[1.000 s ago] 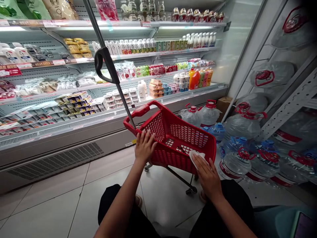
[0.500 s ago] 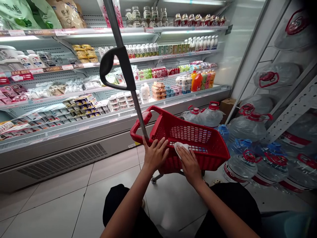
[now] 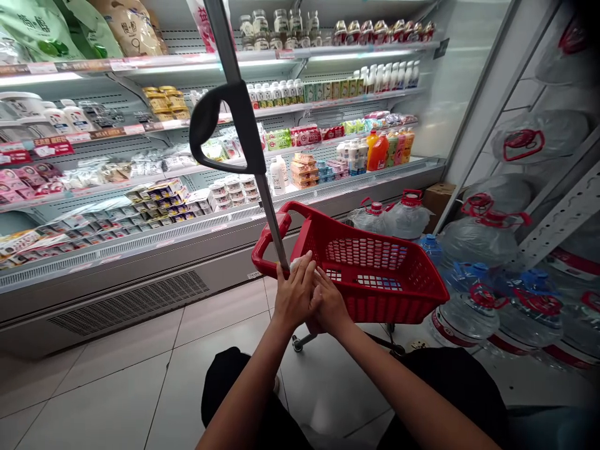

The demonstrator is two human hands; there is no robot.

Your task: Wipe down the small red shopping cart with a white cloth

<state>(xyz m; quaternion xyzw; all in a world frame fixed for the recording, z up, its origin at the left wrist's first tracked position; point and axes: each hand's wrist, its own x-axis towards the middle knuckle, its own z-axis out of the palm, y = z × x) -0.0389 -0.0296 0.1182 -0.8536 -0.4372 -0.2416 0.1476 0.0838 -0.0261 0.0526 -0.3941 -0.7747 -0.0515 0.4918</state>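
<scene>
Your left hand (image 3: pixel 295 294) lies fingers extended, not clenched, on the near rim of the red shopping basket cart (image 3: pixel 391 306), by the foot of the metal pole (image 3: pixel 272 215). Your right hand (image 3: pixel 332 306) touches it, partly hidden; can't tell its grip. White wipe (image 3: pixel 295 264) peeks out at your left fingertips. Cart stands before the refrigerated display case (image 3: pixel 225 250), water jugs (image 3: pixel 464 315) right.

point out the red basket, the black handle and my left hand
Red basket (image 3: pixel 394 306), head view, near side wall.
Black handle (image 3: pixel 249 128), head view, its straight side.
Left hand (image 3: pixel 294 300), head view, back of hand.
</scene>
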